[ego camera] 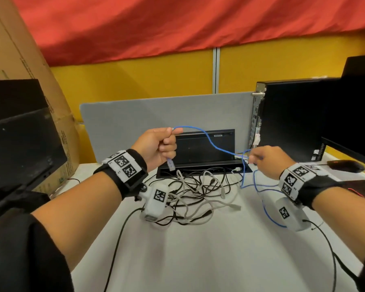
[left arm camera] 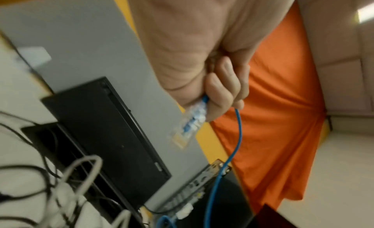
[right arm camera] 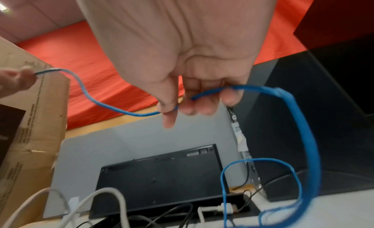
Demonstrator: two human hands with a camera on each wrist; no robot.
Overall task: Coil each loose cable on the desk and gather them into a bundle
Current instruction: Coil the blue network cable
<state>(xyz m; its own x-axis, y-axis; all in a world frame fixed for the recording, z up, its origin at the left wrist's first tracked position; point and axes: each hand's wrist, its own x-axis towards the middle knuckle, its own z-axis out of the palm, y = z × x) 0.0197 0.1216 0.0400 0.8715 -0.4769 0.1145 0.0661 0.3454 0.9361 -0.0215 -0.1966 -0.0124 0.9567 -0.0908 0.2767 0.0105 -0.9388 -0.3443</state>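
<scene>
A thin blue network cable (ego camera: 211,142) with a clear plastic plug (ego camera: 171,164) is held above the white desk (ego camera: 209,249): the left hand (ego camera: 158,147) is fisted round the plug end, the right hand (ego camera: 266,159) pinches it further along. The slack trails onto the desk beside a tangle of grey and black cables (ego camera: 196,194). The cable looks light and springy, so loops are probably best pinched near the plug.

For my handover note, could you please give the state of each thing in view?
blue cable: lifted, uncoiled, strung between both hands
left hand: grips the blue cable near its plug
right hand: pinches the blue cable farther along
black and white cables: tangled loose on desk
</scene>
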